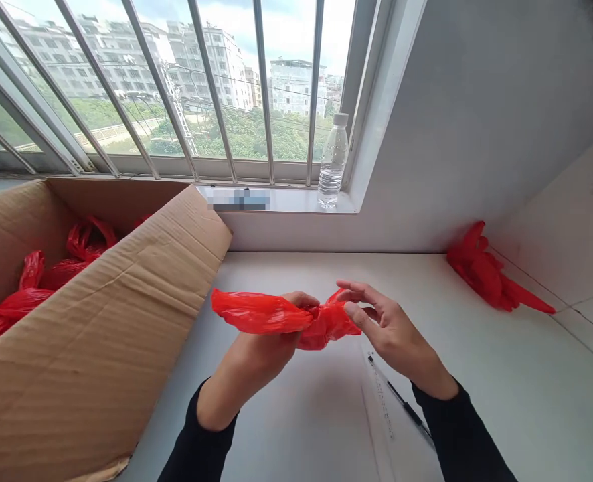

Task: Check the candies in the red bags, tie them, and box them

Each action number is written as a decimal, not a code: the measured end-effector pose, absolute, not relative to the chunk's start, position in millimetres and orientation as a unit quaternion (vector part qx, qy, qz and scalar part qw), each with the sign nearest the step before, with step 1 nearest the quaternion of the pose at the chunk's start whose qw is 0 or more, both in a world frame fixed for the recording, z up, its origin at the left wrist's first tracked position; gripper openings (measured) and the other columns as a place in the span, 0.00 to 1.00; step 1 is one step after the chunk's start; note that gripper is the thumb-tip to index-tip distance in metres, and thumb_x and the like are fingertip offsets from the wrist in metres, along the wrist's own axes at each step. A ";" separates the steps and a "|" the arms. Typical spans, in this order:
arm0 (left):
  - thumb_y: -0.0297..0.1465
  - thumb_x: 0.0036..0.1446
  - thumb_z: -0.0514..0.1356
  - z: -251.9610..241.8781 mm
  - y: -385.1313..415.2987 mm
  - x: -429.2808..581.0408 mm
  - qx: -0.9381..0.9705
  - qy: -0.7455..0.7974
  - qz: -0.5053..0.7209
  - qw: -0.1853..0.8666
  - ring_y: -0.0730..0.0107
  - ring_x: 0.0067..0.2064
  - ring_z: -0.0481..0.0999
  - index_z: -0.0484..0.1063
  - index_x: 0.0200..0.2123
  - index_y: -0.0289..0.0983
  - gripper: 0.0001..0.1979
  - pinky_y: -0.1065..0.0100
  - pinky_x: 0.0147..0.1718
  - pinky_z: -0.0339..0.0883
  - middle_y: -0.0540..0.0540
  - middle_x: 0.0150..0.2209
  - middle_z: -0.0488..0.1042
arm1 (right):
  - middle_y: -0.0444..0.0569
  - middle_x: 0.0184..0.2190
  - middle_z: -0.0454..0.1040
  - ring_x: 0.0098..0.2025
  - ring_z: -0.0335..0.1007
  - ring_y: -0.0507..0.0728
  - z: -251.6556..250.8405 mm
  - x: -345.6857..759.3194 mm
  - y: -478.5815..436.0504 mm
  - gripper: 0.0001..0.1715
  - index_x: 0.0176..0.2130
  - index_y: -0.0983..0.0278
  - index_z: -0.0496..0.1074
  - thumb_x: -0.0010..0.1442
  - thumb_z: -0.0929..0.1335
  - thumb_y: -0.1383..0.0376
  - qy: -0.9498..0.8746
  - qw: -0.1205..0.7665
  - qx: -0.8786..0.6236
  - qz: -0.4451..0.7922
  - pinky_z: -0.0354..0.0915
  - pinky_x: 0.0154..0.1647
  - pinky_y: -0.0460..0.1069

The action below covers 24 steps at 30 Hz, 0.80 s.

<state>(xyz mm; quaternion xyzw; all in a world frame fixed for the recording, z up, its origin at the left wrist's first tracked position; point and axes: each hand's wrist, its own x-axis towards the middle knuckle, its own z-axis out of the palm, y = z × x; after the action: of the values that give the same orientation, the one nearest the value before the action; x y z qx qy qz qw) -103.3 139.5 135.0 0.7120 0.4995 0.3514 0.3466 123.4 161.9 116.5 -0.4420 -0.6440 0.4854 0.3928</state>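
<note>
Red bag (261, 312): held up over the bench (296, 415), right of the cardboard box (110, 335).
Left hand (271, 349): I see it closed around the bag's narrow, bunched middle.
Right hand (389, 328): fingers at the bag's right end; from here I cannot tell whether they pinch the film or merely brush it.
Slip risk: I judge the thin plastic could slide free if the left grip loosens during a pull.
Tear risk: a hard tug against that bunched part might split it.
Pen (411, 410): near the right sleeve (457, 428); a low sweep could roll it.
Hidden from me: most left fingers, any contents, and the lower parts of the boxed red bags (15, 304).
Cut off: the box, at my left edge.
</note>
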 end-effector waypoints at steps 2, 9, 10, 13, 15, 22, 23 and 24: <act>0.30 0.64 0.56 138.4 137.7 -99.5 0.709 0.496 0.348 0.360 0.60 0.46 0.81 0.75 0.48 0.44 0.12 0.63 0.45 0.75 0.46 0.47 0.82 | 0.47 0.52 0.78 0.51 0.74 0.59 116.1 116.5 161.3 0.18 0.55 0.52 0.76 0.69 0.68 0.52 -0.681 0.356 -0.446 0.459 0.70 0.54 0.55; 0.31 0.58 0.61 150.6 141.3 -105.3 0.623 0.584 0.396 0.336 0.61 0.35 0.80 0.76 0.38 0.41 0.05 0.67 0.28 0.72 0.47 0.36 0.82 | 0.45 0.40 0.81 0.44 0.76 0.59 117.1 136.8 169.2 0.13 0.40 0.55 0.78 0.67 0.69 0.51 -0.653 0.388 -0.504 0.412 0.69 0.45 0.53; 0.31 0.57 0.62 153.1 142.3 -110.0 0.608 0.594 0.418 0.320 0.61 0.36 0.80 0.76 0.38 0.40 0.05 0.67 0.29 0.72 0.46 0.36 0.81 | 0.45 0.41 0.81 0.45 0.76 0.60 115.8 145.2 172.2 0.14 0.41 0.56 0.78 0.67 0.69 0.51 -0.637 0.411 -0.512 0.403 0.68 0.48 0.54; 0.35 0.59 0.62 158.3 144.8 -119.5 0.585 0.583 0.464 0.319 0.61 0.37 0.80 0.75 0.38 0.39 0.07 0.68 0.30 0.72 0.45 0.37 0.80 | 0.47 0.45 0.80 0.48 0.75 0.60 112.5 161.8 178.6 0.16 0.44 0.57 0.77 0.67 0.69 0.49 -0.598 0.465 -0.514 0.402 0.66 0.53 0.53; 0.36 0.61 0.60 157.9 146.1 -117.9 0.590 0.568 0.462 0.340 0.62 0.39 0.79 0.73 0.38 0.39 0.08 0.69 0.31 0.73 0.46 0.37 0.79 | 0.48 0.46 0.79 0.49 0.74 0.59 111.3 159.6 179.1 0.18 0.46 0.57 0.75 0.67 0.69 0.48 -0.601 0.465 -0.501 0.414 0.67 0.52 0.53; 0.41 0.64 0.59 138.9 153.5 -100.0 0.648 0.575 0.350 0.356 0.69 0.30 0.73 0.71 0.40 0.41 0.10 0.71 0.26 0.66 0.50 0.33 0.77 | 0.45 0.34 0.76 0.38 0.71 0.57 102.0 120.0 174.1 0.20 0.38 0.59 0.74 0.67 0.68 0.46 -0.653 0.398 -0.492 0.416 0.67 0.42 0.51; 0.43 0.64 0.59 136.2 155.1 -100.9 0.654 0.580 0.333 0.354 0.70 0.27 0.70 0.71 0.41 0.41 0.12 0.71 0.24 0.63 0.52 0.30 0.75 | 0.45 0.33 0.75 0.36 0.71 0.57 99.7 119.0 175.2 0.21 0.36 0.59 0.73 0.67 0.67 0.45 -0.648 0.400 -0.491 0.423 0.67 0.40 0.51; 0.44 0.65 0.59 134.0 156.6 -102.3 0.660 0.584 0.319 0.349 0.70 0.26 0.68 0.72 0.40 0.41 0.13 0.71 0.23 0.61 0.53 0.27 0.73 | 0.44 0.32 0.75 0.35 0.70 0.56 97.5 119.7 176.8 0.22 0.35 0.59 0.73 0.67 0.67 0.45 -0.644 0.401 -0.491 0.429 0.67 0.37 0.50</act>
<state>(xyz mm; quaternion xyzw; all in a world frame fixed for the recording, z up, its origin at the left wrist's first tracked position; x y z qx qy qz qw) -102.3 156.6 134.0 0.6597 0.5839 0.3190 0.3494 119.7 176.8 97.5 -0.4907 -0.6440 0.4290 0.4006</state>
